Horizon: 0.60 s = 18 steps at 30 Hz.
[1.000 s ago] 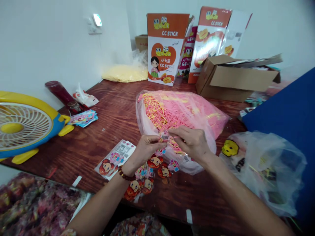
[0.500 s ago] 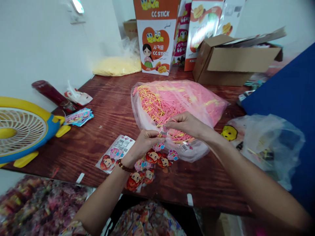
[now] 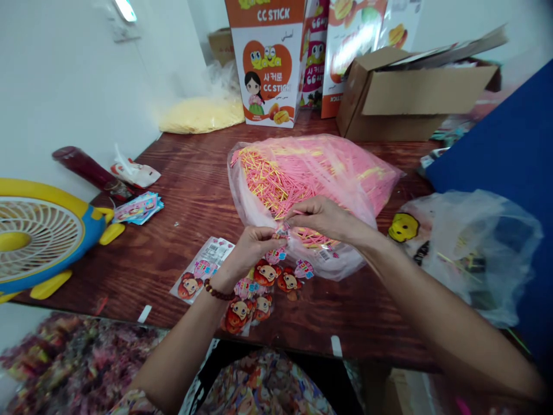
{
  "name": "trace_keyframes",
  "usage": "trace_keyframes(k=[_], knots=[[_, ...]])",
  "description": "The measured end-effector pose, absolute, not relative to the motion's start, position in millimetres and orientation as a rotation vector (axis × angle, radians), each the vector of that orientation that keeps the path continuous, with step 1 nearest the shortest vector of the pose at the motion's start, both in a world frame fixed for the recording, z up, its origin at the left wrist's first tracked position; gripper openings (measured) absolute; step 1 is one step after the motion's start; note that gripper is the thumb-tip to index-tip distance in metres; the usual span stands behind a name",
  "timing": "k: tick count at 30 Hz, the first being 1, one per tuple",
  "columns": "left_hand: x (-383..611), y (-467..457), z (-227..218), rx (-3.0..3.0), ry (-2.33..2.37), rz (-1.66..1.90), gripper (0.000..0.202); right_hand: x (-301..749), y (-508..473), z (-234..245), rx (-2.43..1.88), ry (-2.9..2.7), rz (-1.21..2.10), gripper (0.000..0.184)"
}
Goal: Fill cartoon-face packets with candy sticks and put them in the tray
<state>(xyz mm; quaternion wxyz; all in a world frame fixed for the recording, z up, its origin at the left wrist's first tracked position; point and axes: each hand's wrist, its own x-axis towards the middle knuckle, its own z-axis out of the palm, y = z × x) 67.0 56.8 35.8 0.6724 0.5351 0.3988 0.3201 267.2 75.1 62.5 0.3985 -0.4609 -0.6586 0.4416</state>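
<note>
My left hand [image 3: 254, 248], wearing a beaded bracelet, pinches a small clear printed packet [image 3: 282, 233] between thumb and fingers. At the packet's upper edge, my right hand [image 3: 319, 218] has its fingertips closed together. A bit of pink shows between those fingers, but what they grip is too small to make out. Just beyond both hands lies a large clear plastic bag [image 3: 367, 225] full of thin pink and yellow sticks [image 3: 268, 181]. Under and beside my left hand, several flat packets [image 3: 239, 314] with a red-haired cartoon character are spread on the wooden table [image 3: 190, 184].
On the left stand a yellow and blue fan [image 3: 41, 230], a dark red bottle [image 3: 82, 166], a tissue pack [image 3: 136, 173] and blue-pink packets [image 3: 140, 207]. Printed cartons [image 3: 268, 69] and an open cardboard box [image 3: 419, 95] line the back. A crumpled plastic bag [image 3: 488, 248] lies right.
The camera view has shifted slightly. Both hands stay together at the small packet, whose printed face now looks turned a little. No thing has been visibly let go.
</note>
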Motion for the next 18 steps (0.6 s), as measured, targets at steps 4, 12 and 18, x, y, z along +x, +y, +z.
trace_keyframes(k=[4,12,18], knots=[[66.5,56.5,35.3,1.204,0.872,0.734,0.022,262.3,74.8,71.1,-1.103,-1.546,1.124,0.023],[29.5,48.5,27.4,1.028,0.983,0.911,0.019,290.9,78.3,81.4,-1.162,-1.127,0.961,0.026],[-13.2,17.7,16.6,0.931,1.207,1.011,0.02,300.9,59.8,51.2,-1.196,-1.12,1.057,0.024]])
